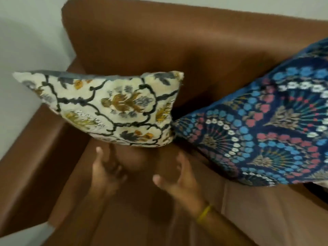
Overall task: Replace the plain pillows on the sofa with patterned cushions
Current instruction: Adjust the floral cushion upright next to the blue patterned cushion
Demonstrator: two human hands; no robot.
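Note:
A cream cushion (110, 107) with black vines and gold flowers stands in the left corner of the brown sofa (159, 41), leaning toward the backrest. Touching its right corner, a dark blue cushion (266, 126) with blue, pink and white fan patterns leans against the backrest. My left hand (106, 173) hovers just below the cream cushion's lower edge, fingers apart, holding nothing. My right hand (179, 180), with a yellow band at the wrist, is open beside it over the seat. No plain pillow shows.
The sofa's left armrest (35, 157) runs along the left side, with a pale wall (26, 41) behind it. Brown seat cushion (248, 219) stretches out below the blue cushion.

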